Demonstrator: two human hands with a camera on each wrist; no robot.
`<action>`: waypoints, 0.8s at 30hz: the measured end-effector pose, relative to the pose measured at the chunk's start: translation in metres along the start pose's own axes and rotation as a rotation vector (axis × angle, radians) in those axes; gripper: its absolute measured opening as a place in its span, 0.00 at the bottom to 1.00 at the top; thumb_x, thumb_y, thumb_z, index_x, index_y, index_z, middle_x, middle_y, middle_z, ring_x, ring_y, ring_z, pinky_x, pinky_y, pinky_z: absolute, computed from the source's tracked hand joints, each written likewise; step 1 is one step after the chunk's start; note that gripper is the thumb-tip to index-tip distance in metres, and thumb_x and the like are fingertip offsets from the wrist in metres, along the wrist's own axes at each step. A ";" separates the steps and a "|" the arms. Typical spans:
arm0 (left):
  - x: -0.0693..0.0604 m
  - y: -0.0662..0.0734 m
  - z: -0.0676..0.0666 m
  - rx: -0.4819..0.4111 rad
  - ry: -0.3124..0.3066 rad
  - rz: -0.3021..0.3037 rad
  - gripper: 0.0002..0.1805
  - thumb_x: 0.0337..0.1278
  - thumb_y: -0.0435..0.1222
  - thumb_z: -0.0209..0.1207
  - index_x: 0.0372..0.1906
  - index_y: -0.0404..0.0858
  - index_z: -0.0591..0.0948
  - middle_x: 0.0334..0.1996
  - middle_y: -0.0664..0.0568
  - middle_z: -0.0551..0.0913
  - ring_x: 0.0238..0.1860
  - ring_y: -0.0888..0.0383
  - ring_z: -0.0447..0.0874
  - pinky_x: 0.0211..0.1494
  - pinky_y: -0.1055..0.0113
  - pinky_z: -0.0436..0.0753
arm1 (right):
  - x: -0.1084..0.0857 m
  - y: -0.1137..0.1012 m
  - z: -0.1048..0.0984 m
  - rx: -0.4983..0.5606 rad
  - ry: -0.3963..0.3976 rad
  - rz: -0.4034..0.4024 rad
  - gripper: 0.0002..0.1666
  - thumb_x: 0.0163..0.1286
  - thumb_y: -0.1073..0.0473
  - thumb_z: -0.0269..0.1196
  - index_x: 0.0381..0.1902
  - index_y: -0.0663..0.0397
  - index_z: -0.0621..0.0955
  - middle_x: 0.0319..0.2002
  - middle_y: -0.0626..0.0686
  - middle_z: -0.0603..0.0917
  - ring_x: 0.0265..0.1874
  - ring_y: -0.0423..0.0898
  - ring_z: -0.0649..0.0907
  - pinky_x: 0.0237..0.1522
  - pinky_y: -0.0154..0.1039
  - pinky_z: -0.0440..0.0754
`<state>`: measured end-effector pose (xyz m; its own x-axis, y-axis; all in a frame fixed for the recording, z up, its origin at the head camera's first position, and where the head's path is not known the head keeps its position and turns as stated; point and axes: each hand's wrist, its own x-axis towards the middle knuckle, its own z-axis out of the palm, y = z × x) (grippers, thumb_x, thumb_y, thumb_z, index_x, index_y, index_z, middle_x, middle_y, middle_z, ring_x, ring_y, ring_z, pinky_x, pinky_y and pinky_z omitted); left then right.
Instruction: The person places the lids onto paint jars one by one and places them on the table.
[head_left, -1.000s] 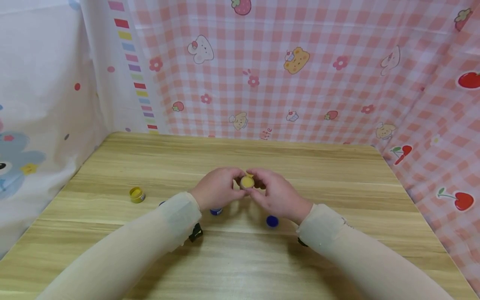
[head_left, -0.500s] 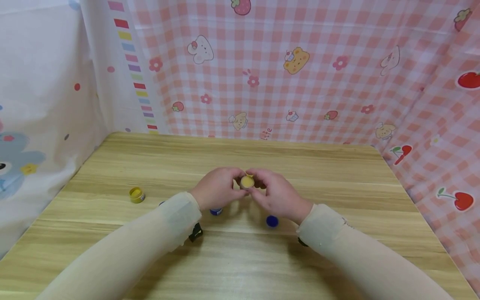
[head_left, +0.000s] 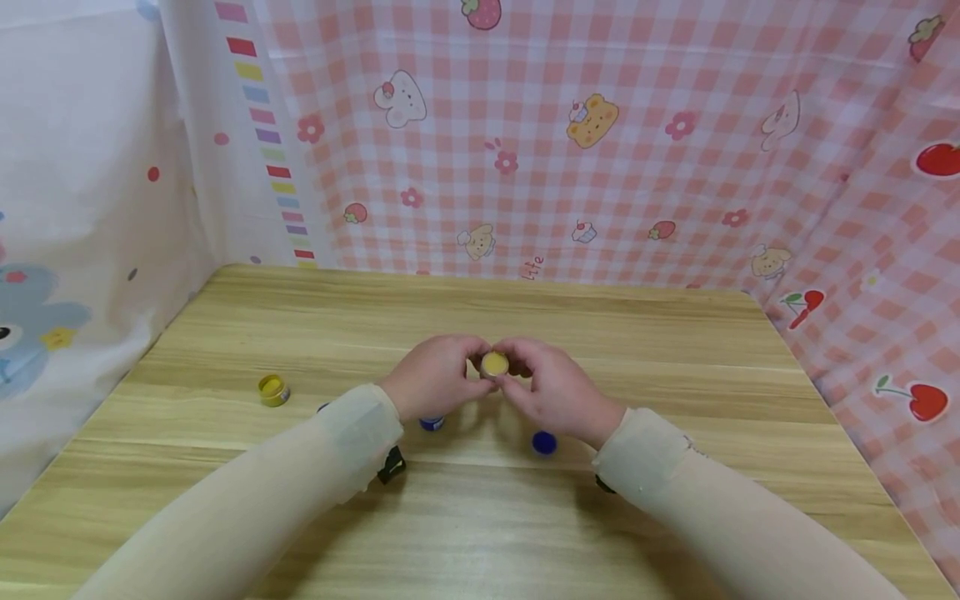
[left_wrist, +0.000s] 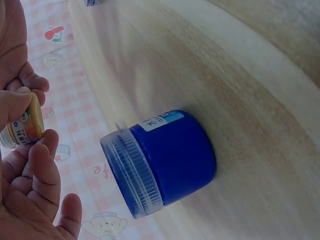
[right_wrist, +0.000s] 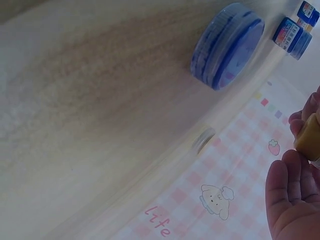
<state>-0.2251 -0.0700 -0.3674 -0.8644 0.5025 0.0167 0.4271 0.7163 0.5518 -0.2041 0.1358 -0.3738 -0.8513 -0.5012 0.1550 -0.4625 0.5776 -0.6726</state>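
In the head view, a small yellow jar [head_left: 494, 365] is held above the table [head_left: 480, 537] between the left hand [head_left: 438, 379] and the right hand [head_left: 564, 387], its pale yellow round face turned toward the camera. The fingers and thumbs of both hands are curled and clamped on its sides. The work on this jar is judged to be midway: it is off the table and not yet set down, but whether its lid is being loosened or tightened cannot be told. A second yellow jar [head_left: 273, 390] is left standing well to the left; yellow is seen within its rim, so it is probably uncovered. A blue jar [head_left: 431, 423] is partly hidden by the left hand, and a blue lid [head_left: 544, 443] is left lying near the right hand. In the left wrist view, the held jar's printed label is shown, and the upright blue jar is seen with a clear ribbed top, taken for a fitted lid. In the right wrist view, the held jar is cut off by the edge, the blue lid is shown to be shallow and clear-walled, and two labelled jars [right_wrist: 287, 34] are seen beyond, their contents undeterminable.
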 end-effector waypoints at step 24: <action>0.000 -0.001 -0.001 0.004 -0.016 0.014 0.14 0.66 0.45 0.70 0.51 0.44 0.86 0.41 0.57 0.88 0.39 0.60 0.82 0.46 0.64 0.82 | -0.001 -0.003 0.000 -0.040 0.013 0.052 0.22 0.77 0.53 0.66 0.64 0.54 0.81 0.57 0.53 0.86 0.54 0.50 0.85 0.58 0.52 0.85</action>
<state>-0.2253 -0.0711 -0.3669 -0.8541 0.5199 0.0109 0.4398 0.7111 0.5485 -0.2021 0.1346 -0.3718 -0.8775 -0.4616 0.1299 -0.4269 0.6284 -0.6502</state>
